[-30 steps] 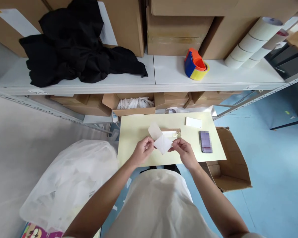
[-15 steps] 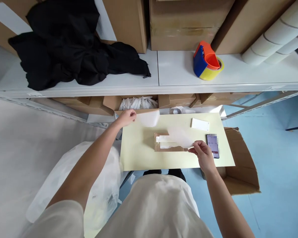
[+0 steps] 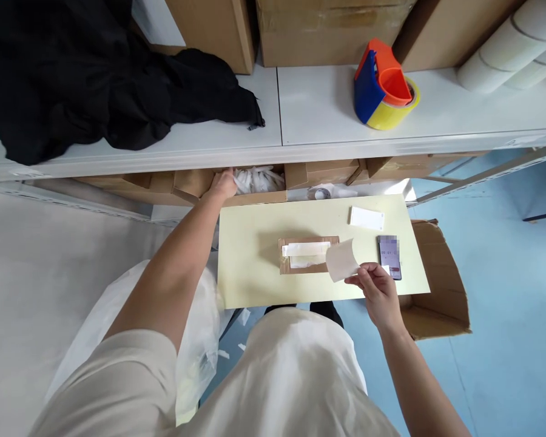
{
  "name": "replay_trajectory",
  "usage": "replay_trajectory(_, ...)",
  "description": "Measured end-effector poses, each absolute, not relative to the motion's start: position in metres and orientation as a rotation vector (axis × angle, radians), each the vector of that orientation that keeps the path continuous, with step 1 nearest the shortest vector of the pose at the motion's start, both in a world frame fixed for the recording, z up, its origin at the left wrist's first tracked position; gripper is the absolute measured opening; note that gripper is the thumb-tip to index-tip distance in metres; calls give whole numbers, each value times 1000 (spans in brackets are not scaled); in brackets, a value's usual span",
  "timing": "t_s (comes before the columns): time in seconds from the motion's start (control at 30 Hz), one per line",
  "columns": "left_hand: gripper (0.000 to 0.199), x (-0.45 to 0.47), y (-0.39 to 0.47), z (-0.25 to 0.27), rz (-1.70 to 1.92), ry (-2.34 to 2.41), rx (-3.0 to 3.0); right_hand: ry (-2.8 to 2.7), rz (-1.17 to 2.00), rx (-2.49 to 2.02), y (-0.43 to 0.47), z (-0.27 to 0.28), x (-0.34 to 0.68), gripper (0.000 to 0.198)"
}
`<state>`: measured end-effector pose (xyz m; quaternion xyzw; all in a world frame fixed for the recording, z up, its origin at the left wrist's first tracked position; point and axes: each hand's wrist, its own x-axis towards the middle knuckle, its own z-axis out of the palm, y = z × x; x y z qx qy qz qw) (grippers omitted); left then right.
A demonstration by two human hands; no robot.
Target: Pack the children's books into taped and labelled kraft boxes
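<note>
My right hand (image 3: 377, 291) pinches a curled white sheet of paper (image 3: 341, 260) by its edge, just right of a small brown cardboard box (image 3: 284, 266) on the pale yellow table. White strips of paper or label (image 3: 306, 249) lie on the small box. My left hand (image 3: 226, 183) reaches into an open carton (image 3: 259, 198) on the lower shelf, at the left end of a pile of white, thin, crumpled-looking pieces (image 3: 262, 179). Its fingertips are hidden there, so I cannot make out whether they grip anything.
A stack of white cards or labels (image 3: 366, 218) and a phone (image 3: 389, 258) rest on the right of the table (image 3: 246, 285). An open cardboard box (image 3: 441, 291) stands beyond its right edge. On the upper shelf sit black cloth (image 3: 118, 91) and a tape dispenser (image 3: 384, 88).
My left hand has moved up and left from the table's back edge into the carton. A blurred white sheet beside it is gone from view. My right hand keeps its sheet, now more curled.
</note>
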<state>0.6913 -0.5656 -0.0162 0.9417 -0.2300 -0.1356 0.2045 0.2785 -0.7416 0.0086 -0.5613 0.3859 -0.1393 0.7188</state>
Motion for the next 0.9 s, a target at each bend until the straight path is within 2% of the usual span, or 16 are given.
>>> replay_trajectory(0.17, 44, 596, -575, 9, -352, -766, 2530, 755, -257, -1264, -732, 10, 297, 24)
replay_trajectory(0.27, 36, 493, -584, 27, -398, -1175, 2146, 696, -275, -1284, -722, 10, 308, 24)
replay_trajectory(0.33, 30, 436, -590, 32, -312, -1238, 2083, 662, -288, -1265, -716, 10, 313, 24)
replay_trajectory(0.47, 5, 388, -594, 28, -165, -1056, 2096, 574, -244, -1245, -711, 13, 314, 22)
replay_trajectory(0.6, 8, 392, -585, 21, -192, -735, 1965, 364, -141, -1419, -722, 16, 298, 34)
replay_trajectory(0.77, 16, 394, -577, 14, -469, -235, 1687, 708, -506, -1804, -746, 13, 280, 44)
replay_trajectory(0.9, 19, 384, -576, 5, -556, -112, 1659, 754, -286, -1646, -759, 2, 281, 32)
